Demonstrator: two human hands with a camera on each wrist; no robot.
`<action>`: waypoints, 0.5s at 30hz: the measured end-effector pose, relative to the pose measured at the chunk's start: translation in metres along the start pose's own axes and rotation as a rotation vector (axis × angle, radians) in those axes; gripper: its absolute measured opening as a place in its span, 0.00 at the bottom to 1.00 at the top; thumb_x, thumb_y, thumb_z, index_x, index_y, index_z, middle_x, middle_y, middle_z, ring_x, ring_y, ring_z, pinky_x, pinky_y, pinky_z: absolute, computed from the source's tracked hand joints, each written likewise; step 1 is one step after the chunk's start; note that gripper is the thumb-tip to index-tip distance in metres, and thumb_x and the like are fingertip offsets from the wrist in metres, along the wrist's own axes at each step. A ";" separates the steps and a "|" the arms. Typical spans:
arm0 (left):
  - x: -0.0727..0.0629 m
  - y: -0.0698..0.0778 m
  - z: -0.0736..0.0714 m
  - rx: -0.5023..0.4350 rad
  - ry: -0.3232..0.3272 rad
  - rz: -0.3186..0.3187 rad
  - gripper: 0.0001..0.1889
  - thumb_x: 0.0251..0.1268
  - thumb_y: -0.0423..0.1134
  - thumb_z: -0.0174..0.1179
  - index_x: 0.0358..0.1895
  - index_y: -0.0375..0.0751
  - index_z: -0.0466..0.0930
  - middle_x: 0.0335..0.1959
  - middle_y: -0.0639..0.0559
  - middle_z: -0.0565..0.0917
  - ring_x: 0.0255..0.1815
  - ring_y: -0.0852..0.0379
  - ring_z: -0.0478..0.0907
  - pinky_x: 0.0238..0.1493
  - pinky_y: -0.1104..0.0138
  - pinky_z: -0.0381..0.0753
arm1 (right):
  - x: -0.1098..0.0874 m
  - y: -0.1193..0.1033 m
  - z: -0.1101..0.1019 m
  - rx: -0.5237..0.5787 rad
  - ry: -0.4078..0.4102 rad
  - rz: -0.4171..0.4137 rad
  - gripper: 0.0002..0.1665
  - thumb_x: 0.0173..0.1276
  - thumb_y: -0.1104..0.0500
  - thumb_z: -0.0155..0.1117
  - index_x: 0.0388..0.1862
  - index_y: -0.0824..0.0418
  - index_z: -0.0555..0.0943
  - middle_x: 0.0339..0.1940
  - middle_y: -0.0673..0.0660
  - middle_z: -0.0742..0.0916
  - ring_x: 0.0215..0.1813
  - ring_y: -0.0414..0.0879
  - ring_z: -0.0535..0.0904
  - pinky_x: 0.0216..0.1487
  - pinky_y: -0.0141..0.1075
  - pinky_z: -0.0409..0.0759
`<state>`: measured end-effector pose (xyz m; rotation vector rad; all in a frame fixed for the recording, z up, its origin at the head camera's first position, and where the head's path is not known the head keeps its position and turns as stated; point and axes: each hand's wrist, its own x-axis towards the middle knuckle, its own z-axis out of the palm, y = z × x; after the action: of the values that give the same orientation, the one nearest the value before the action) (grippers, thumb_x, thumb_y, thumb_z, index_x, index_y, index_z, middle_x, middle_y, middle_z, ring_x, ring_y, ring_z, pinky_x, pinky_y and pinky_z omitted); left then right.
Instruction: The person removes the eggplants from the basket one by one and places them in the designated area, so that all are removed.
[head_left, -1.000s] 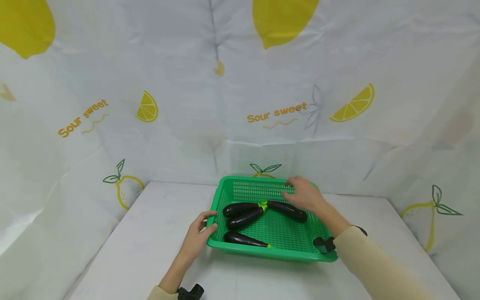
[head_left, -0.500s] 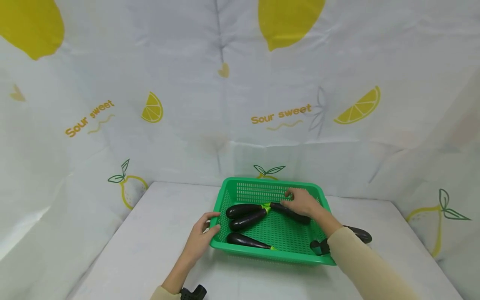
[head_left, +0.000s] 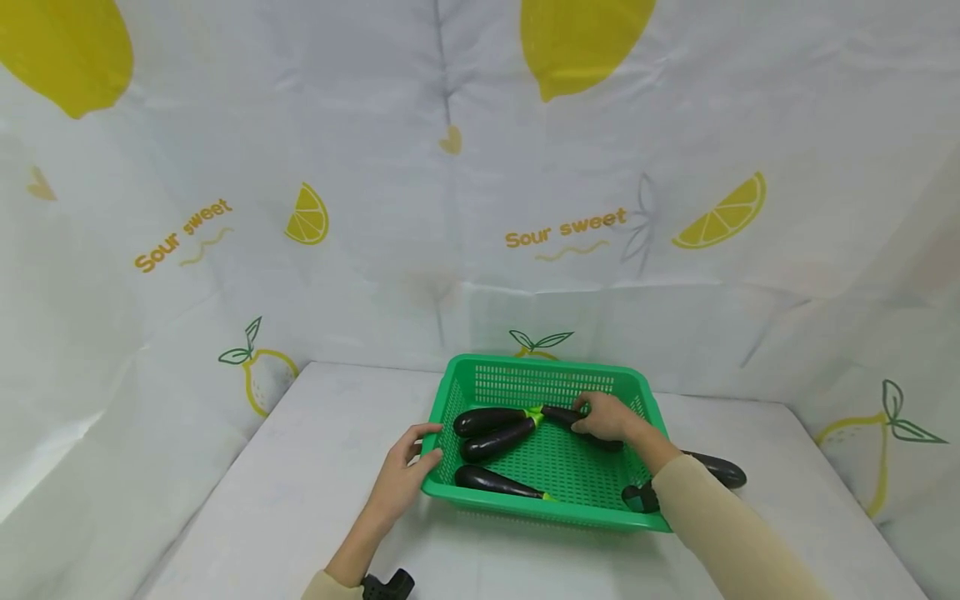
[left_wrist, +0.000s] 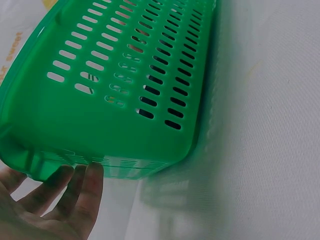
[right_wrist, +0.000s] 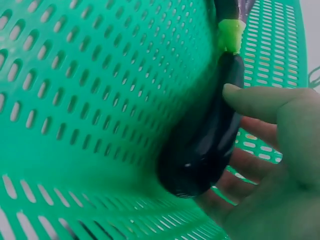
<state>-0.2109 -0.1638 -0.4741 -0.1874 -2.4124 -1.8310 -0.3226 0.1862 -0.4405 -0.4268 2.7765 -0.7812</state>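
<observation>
A green plastic basket [head_left: 555, 518] stands on the table, with several dark eggplants inside. My left hand [head_left: 401, 471] holds the basket's left rim; in the left wrist view its fingers [left_wrist: 90, 195] reach under the rim against the end wall. My right hand [head_left: 607, 417] is down inside the basket at the back right, gripping an eggplant [head_left: 558, 414]. In the right wrist view the thumb lies on this eggplant [right_wrist: 205, 135] near its green cap, and the other fingers pass behind it. Two eggplants [head_left: 498, 439] lie at the left, another eggplant [head_left: 491, 480] along the front wall.
One more eggplant [head_left: 718, 470] lies outside the basket to the right, partly hidden by the right sleeve [head_left: 720, 517]. White table surface [head_left: 337, 417] surrounds the basket. A lemon-printed sheet [head_left: 375, 292] hangs behind and at both sides.
My right hand has lowered into the basket and taken hold of the back-right eggplant. The left hand stays at the rim. The view has shifted slightly, and the eggplant outside shows more.
</observation>
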 end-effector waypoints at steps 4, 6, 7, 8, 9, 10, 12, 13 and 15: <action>-0.001 0.000 0.001 -0.006 -0.003 0.000 0.19 0.74 0.37 0.61 0.65 0.46 0.77 0.67 0.45 0.75 0.60 0.47 0.79 0.51 0.59 0.79 | 0.001 0.004 0.000 0.016 0.027 -0.042 0.22 0.69 0.61 0.68 0.57 0.72 0.79 0.54 0.70 0.83 0.55 0.65 0.80 0.49 0.53 0.80; -0.001 0.000 0.001 -0.005 -0.007 0.002 0.19 0.74 0.38 0.61 0.65 0.45 0.77 0.67 0.44 0.75 0.60 0.47 0.79 0.51 0.58 0.79 | 0.001 0.004 -0.003 0.021 0.046 -0.068 0.22 0.69 0.60 0.68 0.57 0.72 0.80 0.52 0.70 0.84 0.52 0.64 0.81 0.47 0.53 0.81; -0.001 -0.001 0.001 -0.003 -0.009 0.004 0.19 0.74 0.38 0.61 0.65 0.45 0.76 0.67 0.44 0.75 0.60 0.47 0.79 0.51 0.58 0.79 | 0.001 0.003 -0.005 0.026 0.057 -0.075 0.22 0.69 0.60 0.68 0.57 0.72 0.80 0.50 0.69 0.84 0.51 0.64 0.81 0.47 0.53 0.81; -0.001 -0.001 0.001 0.000 -0.011 0.006 0.19 0.74 0.38 0.60 0.66 0.45 0.76 0.67 0.44 0.75 0.60 0.47 0.78 0.52 0.58 0.79 | 0.000 0.002 -0.007 0.030 0.068 -0.074 0.22 0.69 0.59 0.68 0.56 0.71 0.81 0.49 0.68 0.84 0.50 0.63 0.82 0.46 0.53 0.81; -0.001 -0.001 0.001 0.001 -0.012 0.008 0.19 0.74 0.39 0.60 0.66 0.45 0.76 0.67 0.44 0.75 0.60 0.46 0.78 0.52 0.58 0.79 | -0.001 0.001 -0.010 0.034 0.075 -0.077 0.22 0.69 0.59 0.68 0.56 0.71 0.81 0.49 0.68 0.84 0.50 0.62 0.82 0.46 0.53 0.81; -0.001 0.000 0.001 0.005 -0.012 0.011 0.20 0.74 0.39 0.60 0.66 0.45 0.76 0.67 0.43 0.75 0.60 0.46 0.78 0.52 0.57 0.79 | -0.002 -0.001 -0.012 0.035 0.082 -0.080 0.22 0.69 0.58 0.68 0.56 0.71 0.81 0.48 0.67 0.84 0.49 0.62 0.82 0.46 0.53 0.80; -0.001 0.000 0.000 0.008 -0.011 0.013 0.20 0.74 0.39 0.60 0.66 0.44 0.76 0.67 0.43 0.75 0.60 0.46 0.78 0.53 0.56 0.79 | -0.005 -0.005 -0.018 0.045 0.097 -0.090 0.22 0.69 0.58 0.68 0.56 0.71 0.81 0.47 0.67 0.85 0.48 0.61 0.82 0.45 0.53 0.81; -0.001 0.000 0.000 0.011 -0.011 0.014 0.20 0.74 0.39 0.60 0.66 0.44 0.76 0.67 0.44 0.75 0.60 0.46 0.78 0.53 0.56 0.79 | -0.007 -0.007 -0.020 0.054 0.101 -0.089 0.22 0.69 0.58 0.68 0.56 0.71 0.81 0.47 0.66 0.85 0.49 0.61 0.82 0.45 0.53 0.81; -0.001 0.001 -0.001 0.012 -0.008 0.016 0.20 0.74 0.38 0.60 0.66 0.43 0.76 0.67 0.44 0.75 0.61 0.46 0.78 0.54 0.55 0.79 | -0.010 -0.011 -0.025 0.072 0.113 -0.094 0.21 0.70 0.57 0.68 0.56 0.70 0.81 0.48 0.67 0.85 0.49 0.61 0.82 0.46 0.52 0.81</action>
<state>-0.2095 -0.1644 -0.4736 -0.2125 -2.4196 -1.8128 -0.3179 0.1921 -0.4122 -0.5183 2.8387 -0.9518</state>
